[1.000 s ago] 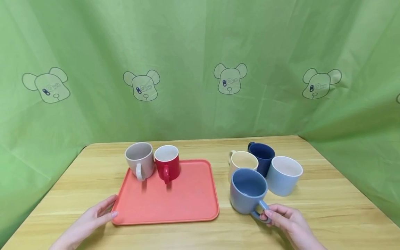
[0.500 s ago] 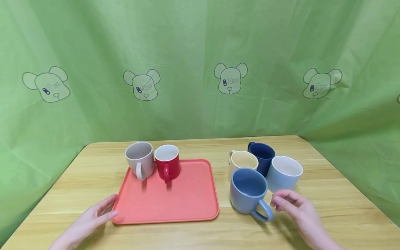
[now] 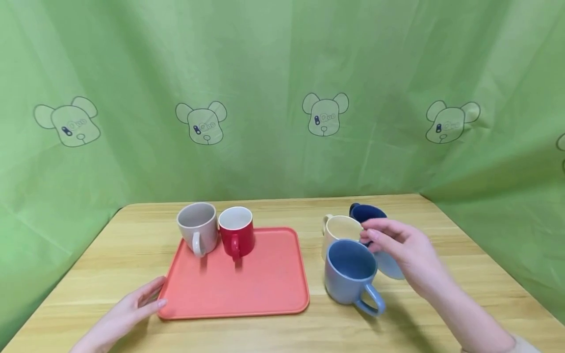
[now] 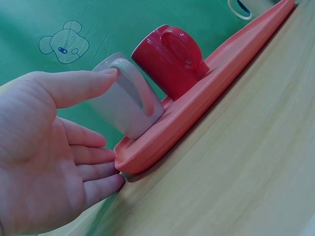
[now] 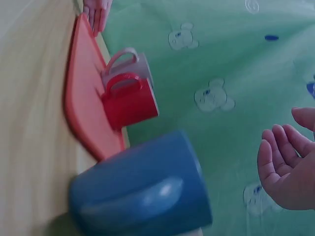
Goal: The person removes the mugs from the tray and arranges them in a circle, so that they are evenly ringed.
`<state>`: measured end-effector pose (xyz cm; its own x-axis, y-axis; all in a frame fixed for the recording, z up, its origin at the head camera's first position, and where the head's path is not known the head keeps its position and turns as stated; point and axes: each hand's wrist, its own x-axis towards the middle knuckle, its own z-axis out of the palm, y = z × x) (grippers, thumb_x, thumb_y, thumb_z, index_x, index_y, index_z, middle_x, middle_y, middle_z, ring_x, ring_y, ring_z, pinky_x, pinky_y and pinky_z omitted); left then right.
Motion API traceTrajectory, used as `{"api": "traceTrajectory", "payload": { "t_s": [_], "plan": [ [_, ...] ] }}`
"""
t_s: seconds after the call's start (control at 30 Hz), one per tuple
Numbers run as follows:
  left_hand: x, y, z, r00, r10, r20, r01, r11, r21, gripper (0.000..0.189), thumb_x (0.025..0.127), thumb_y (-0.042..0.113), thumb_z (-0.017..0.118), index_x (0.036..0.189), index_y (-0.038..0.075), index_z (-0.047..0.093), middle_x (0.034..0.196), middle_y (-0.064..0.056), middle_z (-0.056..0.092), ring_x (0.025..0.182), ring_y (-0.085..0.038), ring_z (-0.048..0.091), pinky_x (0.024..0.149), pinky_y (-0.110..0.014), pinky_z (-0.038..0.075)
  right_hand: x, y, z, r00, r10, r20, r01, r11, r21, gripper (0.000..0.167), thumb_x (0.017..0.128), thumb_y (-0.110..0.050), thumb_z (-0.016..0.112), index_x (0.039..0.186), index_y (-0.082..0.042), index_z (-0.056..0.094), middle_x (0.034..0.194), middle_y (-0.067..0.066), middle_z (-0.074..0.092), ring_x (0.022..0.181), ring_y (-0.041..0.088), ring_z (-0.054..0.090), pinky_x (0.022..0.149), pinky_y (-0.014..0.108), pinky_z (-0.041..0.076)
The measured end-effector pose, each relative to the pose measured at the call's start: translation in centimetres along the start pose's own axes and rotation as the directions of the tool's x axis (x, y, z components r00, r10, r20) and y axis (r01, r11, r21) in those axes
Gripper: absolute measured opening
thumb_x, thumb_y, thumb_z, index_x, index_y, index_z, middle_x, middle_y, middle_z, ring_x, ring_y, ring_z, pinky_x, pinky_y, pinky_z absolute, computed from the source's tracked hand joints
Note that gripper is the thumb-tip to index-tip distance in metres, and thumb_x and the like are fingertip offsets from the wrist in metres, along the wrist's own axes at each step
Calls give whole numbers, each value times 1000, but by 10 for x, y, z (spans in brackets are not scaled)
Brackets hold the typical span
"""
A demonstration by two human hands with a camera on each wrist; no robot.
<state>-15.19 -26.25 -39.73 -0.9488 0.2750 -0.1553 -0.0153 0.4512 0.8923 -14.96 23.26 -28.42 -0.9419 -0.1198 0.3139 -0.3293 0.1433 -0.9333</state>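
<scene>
My left hand (image 3: 128, 311) is at the near left corner of a coral-red tray (image 3: 265, 289), fingers extended and touching its edge. On the tray's far left side a grey mug (image 3: 204, 235) and a red mug (image 3: 236, 240) stand upright, handles toward me. My right hand (image 3: 410, 252) is raised over the mugs on the right, its fingers loosely bent around nothing. Nearest to it are a grey-blue mug (image 3: 342, 279), a cream mug (image 3: 340, 228), a navy mug (image 3: 366, 212) and a light blue mug (image 3: 389, 267). The hand hides much of the light blue and navy mugs.
The wooden table (image 3: 309, 333) carries the tray on the left and the mug cluster on the right, with a strip of bare wood between them. A green curtain (image 3: 273, 152) with bear-face prints hangs behind and at the sides.
My right hand has let go of the grey-blue mug's handle and moved up and away from me, over the mugs. The left hand and the mugs stay in place.
</scene>
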Motion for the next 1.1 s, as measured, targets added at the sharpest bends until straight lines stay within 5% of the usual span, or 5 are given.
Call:
{"api": "traceTrajectory", "payload": {
  "t_s": [0.23,0.33,0.6,0.9,1.1],
  "plan": [
    [0,0,0,1000,4,-8,-4,1000,-1,72,94,27,53,142,-12,16,148,-28,16,133,-44,19,105,-47,28,33,-21,39,994,34,106,-26,997,-72,36,94,-17,56,119,9,54,103,9,67,94,13,63,80,30,52],
    [-1,-1,1,1000,-4,-5,4,1000,-6,72,94,27,53,142,-12,16,147,-29,16,133,-45,18,104,-53,24,47,-24,59,987,46,153,-34,996,-81,37,94,-19,55,120,7,56,108,18,64,95,16,62,83,33,51],
    [0,-3,2,1000,-3,-4,3,1000,-20,72,94,25,53,142,-13,15,147,-29,16,133,-44,19,105,-53,23,77,-16,123,971,102,216,-84,992,-91,33,89,-17,62,116,2,61,106,15,65,96,23,62,84,35,51],
    [2,-5,3,1000,-17,-1,17,1000,-13,72,94,25,53,141,-14,14,147,-31,15,133,-46,17,104,-55,24,91,22,185,949,284,135,-258,949,-180,30,85,-21,67,105,2,67,91,9,67,86,25,62,68,26,51],
    [2,-4,3,1000,-15,-9,15,1000,3,72,94,25,54,141,-14,16,147,-30,16,133,-46,18,104,-55,25,87,48,210,919,389,59,-382,918,-109,29,83,-21,70,97,4,67,81,7,62,82,29,60,67,34,51]
  ]
}}
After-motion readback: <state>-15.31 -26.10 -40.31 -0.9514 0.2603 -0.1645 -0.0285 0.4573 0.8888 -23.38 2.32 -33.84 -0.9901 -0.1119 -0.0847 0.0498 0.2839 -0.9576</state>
